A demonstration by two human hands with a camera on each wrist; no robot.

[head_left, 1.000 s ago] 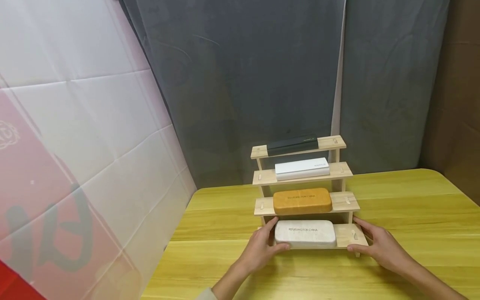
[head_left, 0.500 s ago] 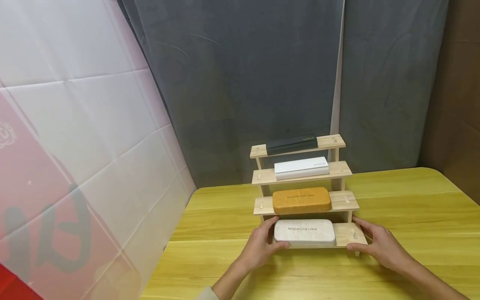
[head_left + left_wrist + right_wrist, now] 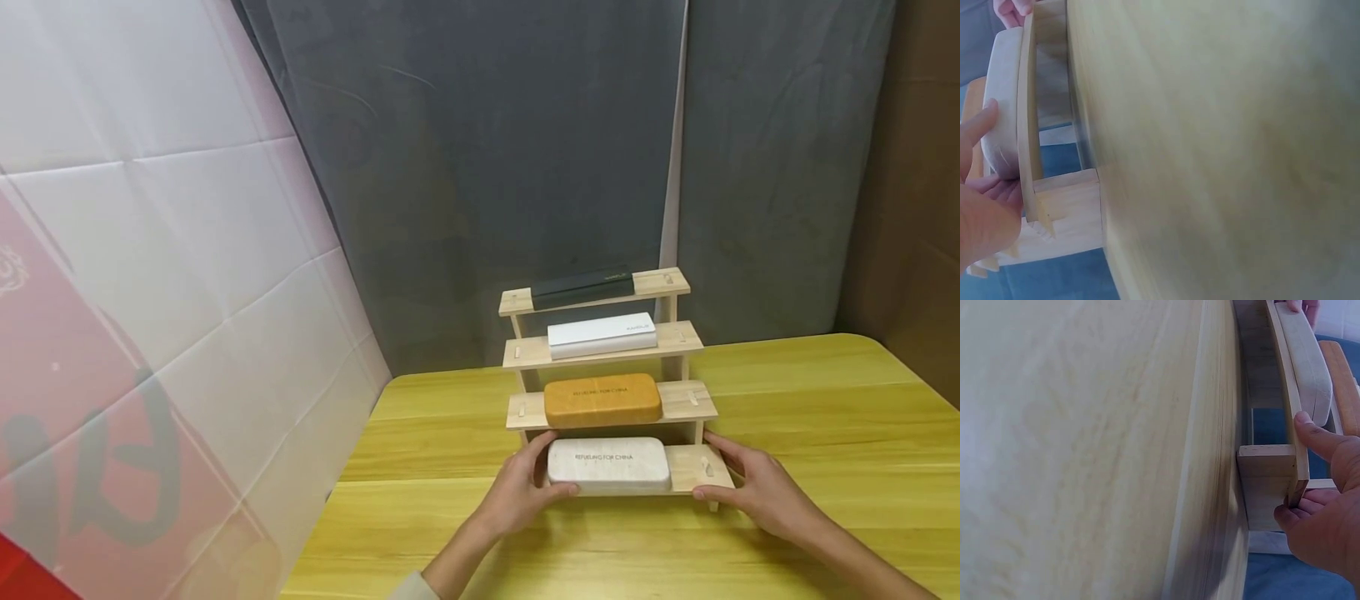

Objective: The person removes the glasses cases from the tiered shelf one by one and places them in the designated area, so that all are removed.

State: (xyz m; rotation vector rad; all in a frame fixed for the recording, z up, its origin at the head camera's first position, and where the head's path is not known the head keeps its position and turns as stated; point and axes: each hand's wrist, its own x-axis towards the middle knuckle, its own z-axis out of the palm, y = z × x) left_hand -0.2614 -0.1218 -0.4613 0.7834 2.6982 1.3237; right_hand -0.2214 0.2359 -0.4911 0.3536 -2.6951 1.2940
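Note:
A stepped wooden display stand [image 3: 686,403] bears a case on each tier. On the lowest tier lies a whitish glasses case [image 3: 609,467] printed "REFUELING FOR CHINA". My left hand [image 3: 519,487] holds this case by its left end, thumb on its front side and fingers around the end, as the left wrist view shows. With my right hand [image 3: 757,490] I grip the right end of the lowest shelf [image 3: 1297,456], thumb at its front edge and fingers curled at its end. Above are an orange glasses case [image 3: 603,402], a white case [image 3: 602,335] and a black case [image 3: 582,289].
The stand is on a yellow wood-grain table [image 3: 420,458], towards its right part. Grey curtains [image 3: 480,167] hang behind the table, and a white and pink printed cloth [image 3: 225,250] hangs along the left. A brown surface [image 3: 918,208] closes off the right.
Both hands keep their hold, and the cases stay on their tiers. The head view shifts only very slightly.

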